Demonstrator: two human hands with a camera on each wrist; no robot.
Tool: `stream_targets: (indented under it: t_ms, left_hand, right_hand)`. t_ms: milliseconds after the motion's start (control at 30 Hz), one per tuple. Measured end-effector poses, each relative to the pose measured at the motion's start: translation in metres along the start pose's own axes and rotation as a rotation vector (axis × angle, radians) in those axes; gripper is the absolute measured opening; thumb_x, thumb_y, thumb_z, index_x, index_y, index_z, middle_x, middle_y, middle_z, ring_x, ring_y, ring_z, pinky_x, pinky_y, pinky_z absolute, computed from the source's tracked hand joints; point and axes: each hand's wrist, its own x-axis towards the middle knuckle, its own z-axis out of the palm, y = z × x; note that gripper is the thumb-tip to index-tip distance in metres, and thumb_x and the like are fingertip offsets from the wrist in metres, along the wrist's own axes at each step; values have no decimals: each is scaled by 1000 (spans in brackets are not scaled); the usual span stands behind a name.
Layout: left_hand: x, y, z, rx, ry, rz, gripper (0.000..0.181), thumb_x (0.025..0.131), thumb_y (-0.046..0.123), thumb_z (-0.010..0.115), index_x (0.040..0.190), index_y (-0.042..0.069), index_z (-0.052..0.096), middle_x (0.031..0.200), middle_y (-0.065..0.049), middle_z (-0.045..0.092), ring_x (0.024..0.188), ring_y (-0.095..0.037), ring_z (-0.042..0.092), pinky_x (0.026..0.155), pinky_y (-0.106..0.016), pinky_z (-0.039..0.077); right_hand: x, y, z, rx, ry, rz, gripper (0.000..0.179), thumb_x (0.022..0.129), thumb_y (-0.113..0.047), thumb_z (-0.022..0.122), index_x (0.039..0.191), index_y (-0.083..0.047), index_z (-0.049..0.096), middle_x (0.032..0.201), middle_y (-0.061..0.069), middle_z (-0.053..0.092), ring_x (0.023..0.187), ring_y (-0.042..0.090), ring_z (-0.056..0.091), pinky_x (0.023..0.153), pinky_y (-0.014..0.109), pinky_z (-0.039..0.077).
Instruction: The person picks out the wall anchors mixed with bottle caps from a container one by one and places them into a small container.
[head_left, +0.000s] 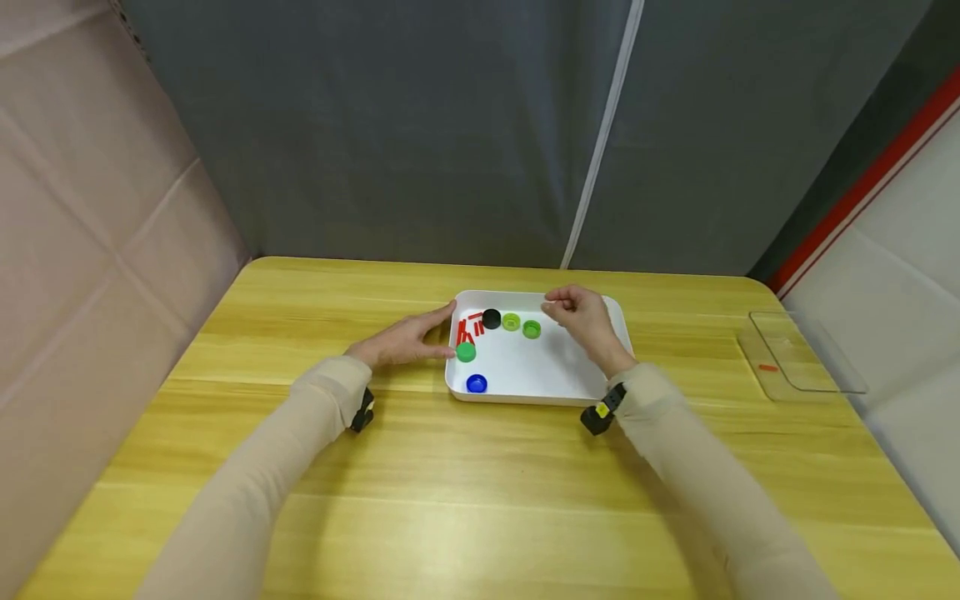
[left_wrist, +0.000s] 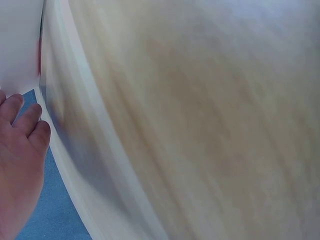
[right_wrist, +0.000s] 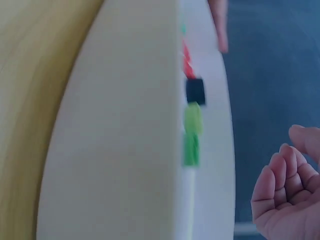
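Note:
A white tray (head_left: 540,367) lies on the table. My left hand (head_left: 405,340) is at its left edge, thumb and fingers spread and straight. Above the tray's back right part is my right hand (head_left: 585,321); in the right wrist view its fingers (right_wrist: 280,172) curl loosely, thumb apart, nothing between them. Along the back of the tray sit a black bottle cap (head_left: 491,319), a lime cap (head_left: 511,322) and a green cap (head_left: 532,329). Several short red sticks (head_left: 461,333) lie at the left, near another green cap (head_left: 466,352). A blue cap (head_left: 476,383) is at the front left.
A clear plastic box (head_left: 802,388) stands at the table's right edge, with a small red piece (head_left: 767,367) showing at its left side. Grey curtain (head_left: 412,150) hangs behind the table (head_left: 450,500), with pale cloth (head_left: 90,208) on the left.

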Motion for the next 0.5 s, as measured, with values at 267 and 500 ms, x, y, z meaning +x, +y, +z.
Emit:
stream_targets:
  t_ms: [267,500]
  left_hand:
    - [1,0,1,2,2,-1,92,84,51,64,152,26,8,158,4,8,145,-20,11,117,-43,14]
    - [0,0,1,-7,2,-12,91,84,51,64,152,29,8,158,6,8,145,-18,11,117,-44,14]
  right_hand:
    - [14,-10,40,-122,-156,-17,25,87,-11,67,107,2,64,77,4,55,70,15,44,60,21,38]
    - [23,-13,61,-229,-236,-39,25,84,-11,70,107,-1,66,74,3,54,68,14,44,62,23,36]
